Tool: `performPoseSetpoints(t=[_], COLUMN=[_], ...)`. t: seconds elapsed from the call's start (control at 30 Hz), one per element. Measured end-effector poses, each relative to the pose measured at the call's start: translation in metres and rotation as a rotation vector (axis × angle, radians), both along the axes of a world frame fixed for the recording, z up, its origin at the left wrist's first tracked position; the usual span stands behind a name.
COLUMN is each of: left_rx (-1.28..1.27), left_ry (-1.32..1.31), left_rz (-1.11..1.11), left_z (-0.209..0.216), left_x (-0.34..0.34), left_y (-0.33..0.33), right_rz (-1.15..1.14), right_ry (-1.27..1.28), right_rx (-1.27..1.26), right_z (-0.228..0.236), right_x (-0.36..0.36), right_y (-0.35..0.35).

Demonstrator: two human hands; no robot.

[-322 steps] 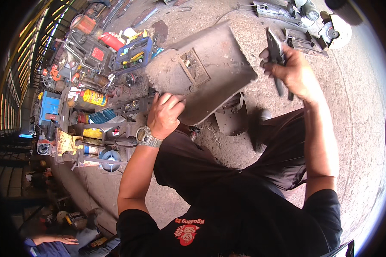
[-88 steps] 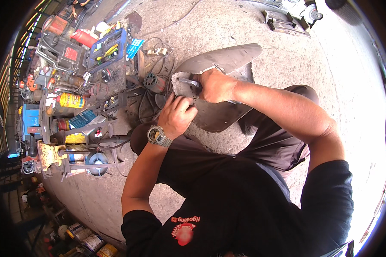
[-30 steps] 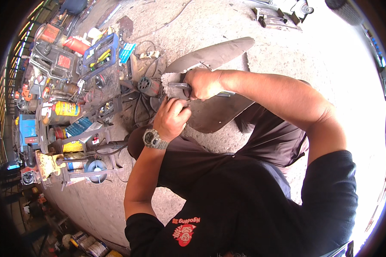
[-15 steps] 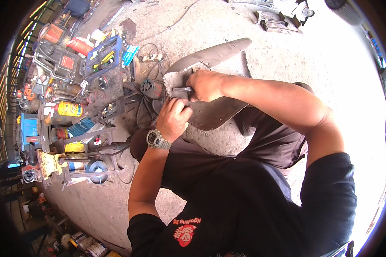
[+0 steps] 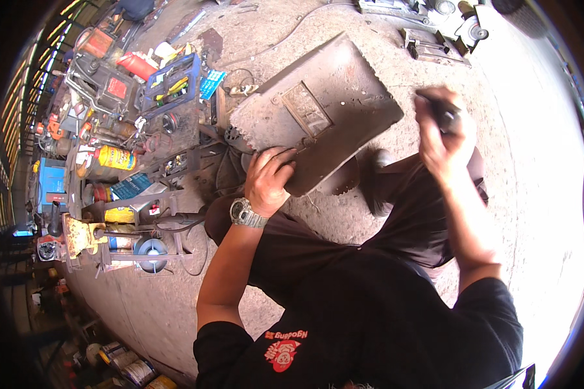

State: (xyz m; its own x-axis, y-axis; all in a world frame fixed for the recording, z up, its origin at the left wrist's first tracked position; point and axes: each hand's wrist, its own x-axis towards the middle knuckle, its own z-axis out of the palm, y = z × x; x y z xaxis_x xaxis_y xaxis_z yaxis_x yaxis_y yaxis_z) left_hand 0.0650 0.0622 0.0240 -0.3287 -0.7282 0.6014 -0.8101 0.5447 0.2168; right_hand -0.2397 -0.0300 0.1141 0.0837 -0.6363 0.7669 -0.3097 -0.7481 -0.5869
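A bent, dusty grey-brown sheet-metal piece point(image 5: 357, 78) with jagged edges tilts above the floor in front of my knees. A rectangular raised frame point(image 5: 302, 107) sits on its face. My left hand point(image 5: 269, 180), with a watch on its wrist, is closed on the near left edge of the piece, fingers curled over the top. Out to the right, apart from the metal, my right hand point(image 5: 446, 139) is closed around a dark, short hand tool point(image 5: 442, 111). Motion blurs this tool, so its exact kind does not show.
Left of the metal lie a blue tool case point(image 5: 169, 84), a yellow bottle point(image 5: 115, 157), a blue box point(image 5: 50, 185) and metal frames point(image 5: 149, 227). A cable point(image 5: 285, 40) runs over the concrete floor. Metal devices point(image 5: 435, 48) stand at the far right.
My right hand has pulled back to the right, off the metal, with the dark tool in it. The metal piece has turned, showing its broad face and frame. My left hand stays at its edge.
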Motion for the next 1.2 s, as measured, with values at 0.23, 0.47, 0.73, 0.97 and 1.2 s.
performPoseSetpoints(t=[0.23, 0.47, 0.73, 0.97, 1.2], left_rx=[0.341, 0.52, 0.741, 0.906, 0.838], left_ry=[0.879, 1.787, 2.042, 2.007, 2.047], left_rz=[0.114, 0.183, 0.066, 0.072, 0.072], left_z=[-0.035, -0.017, -0.023, -0.023, -0.03], left_x=[-0.004, -0.026, -0.043, -0.057, -0.063], left_y=[-0.004, -0.004, 0.007, 0.012, 0.009], right_rz=[0.174, 0.493, 0.451, 0.352, 0.43], right_ry=[-0.794, -0.173, 0.037, 0.078, 0.159], right_rx=[1.534, 1.36, 0.817, 0.773, 0.718], right_z=[-0.106, -0.092, -0.091, -0.098, -0.089], right_x=[0.031, 0.076, 0.107, 0.095, 0.089], right_y=[0.032, 0.016, 0.031, 0.032, 0.019])
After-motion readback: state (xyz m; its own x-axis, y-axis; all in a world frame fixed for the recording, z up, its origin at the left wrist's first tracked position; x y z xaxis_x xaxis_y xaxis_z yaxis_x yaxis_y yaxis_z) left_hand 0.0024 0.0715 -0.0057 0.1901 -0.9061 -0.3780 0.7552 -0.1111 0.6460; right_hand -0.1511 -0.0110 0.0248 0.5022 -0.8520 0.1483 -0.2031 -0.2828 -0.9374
